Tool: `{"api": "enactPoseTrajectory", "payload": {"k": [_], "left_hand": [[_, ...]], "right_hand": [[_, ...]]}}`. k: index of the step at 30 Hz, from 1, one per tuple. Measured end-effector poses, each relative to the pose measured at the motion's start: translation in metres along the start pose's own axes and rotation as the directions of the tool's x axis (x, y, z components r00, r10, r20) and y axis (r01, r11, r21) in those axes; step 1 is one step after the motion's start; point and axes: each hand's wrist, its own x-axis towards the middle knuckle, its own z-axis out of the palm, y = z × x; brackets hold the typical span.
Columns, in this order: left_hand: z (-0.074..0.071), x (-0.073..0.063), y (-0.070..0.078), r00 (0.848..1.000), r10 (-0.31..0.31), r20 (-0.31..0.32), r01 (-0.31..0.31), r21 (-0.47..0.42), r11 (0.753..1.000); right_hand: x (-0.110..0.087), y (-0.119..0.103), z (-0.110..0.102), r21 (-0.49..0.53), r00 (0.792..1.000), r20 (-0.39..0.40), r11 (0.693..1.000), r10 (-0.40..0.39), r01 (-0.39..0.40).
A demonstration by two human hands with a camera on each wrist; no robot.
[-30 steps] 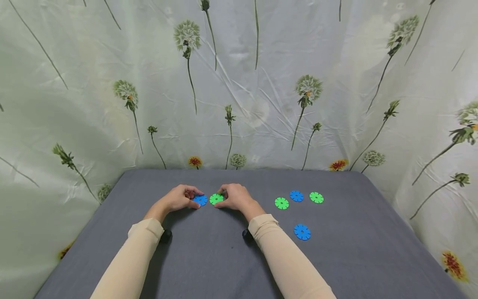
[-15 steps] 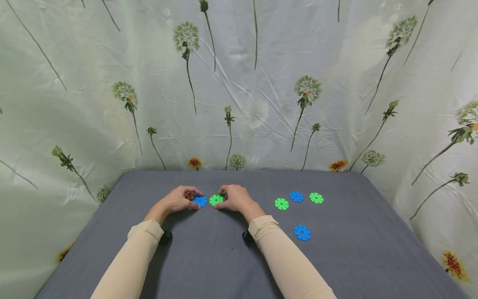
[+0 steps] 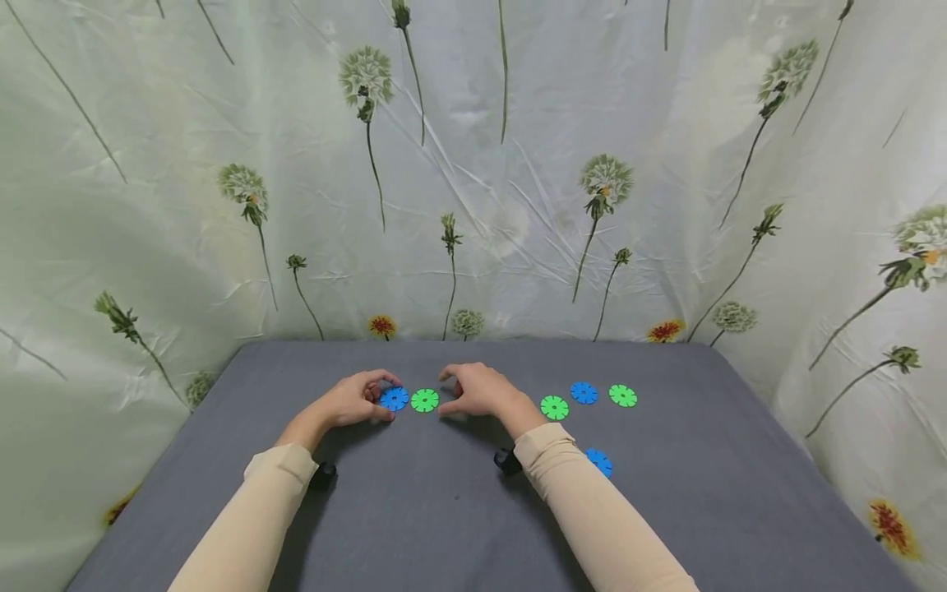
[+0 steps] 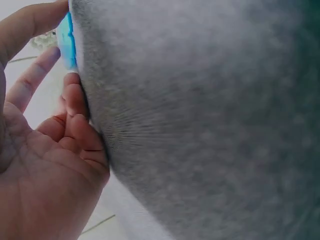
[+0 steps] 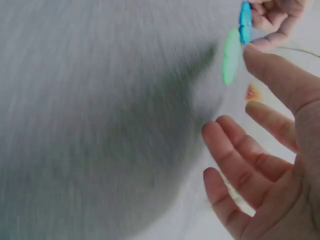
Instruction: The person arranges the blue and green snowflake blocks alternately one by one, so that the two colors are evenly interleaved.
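Head view puts a flat blue notched disc (image 3: 394,399) between the thumb and forefinger of my left hand (image 3: 342,403), which are curled round its near and far edges; how firmly they press I cannot tell. From the left wrist view just a thin blue sliver of it shows by those fingertips. Right of them lies a green notched disc (image 3: 425,400), near the blue one. Facing its other side is my right hand (image 3: 484,393), thumb and forefinger spread wide and just apart from the green rim, the remaining fingers relaxed and without a grip. Farther right of these fingers, just beside my wrist, lies a second green disc (image 3: 554,407), then a second blue disc (image 3: 584,393) and, farthest right, a third green disc (image 3: 623,395). Nearer to me than my right fingers, a third blue disc (image 3: 601,461) is partly hidden by my right sleeve (image 3: 592,514). Back from the left fingers, a small black object (image 3: 323,475) shows at the wrist. All six discs lie on grey cloth (image 3: 429,534), and beyond my fingertips rises a pale curtain (image 3: 518,247) printed with dandelions.
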Motion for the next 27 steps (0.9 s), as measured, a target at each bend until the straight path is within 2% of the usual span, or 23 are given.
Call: {"api": "enactPoseTrajectory", "payload": {"k": [7,16,22,27], "left_hand": [[-0.002,0.001,0.005,0.999,0.021,0.031,-0.022,0.026,0.999],[0.000,0.002,0.006,0.999,0.027,-0.037,-0.024,0.059,0.998],[0.001,0.005,0.003,1.000,0.001,-0.030,0.002,0.080,0.997],[0.001,0.005,0.002,0.999,-0.004,-0.032,0.007,0.084,0.996]], "right_hand": [[-0.023,0.017,-0.020,-0.001,1.000,0.012,1.000,0.008,-0.008],[-0.054,0.039,-0.048,0.013,1.000,0.009,1.000,0.007,-0.007],[-0.076,0.057,-0.060,0.050,1.000,0.002,0.999,0.002,-0.002],[-0.093,0.072,-0.062,0.075,1.000,0.011,0.997,0.027,-0.028]]}}
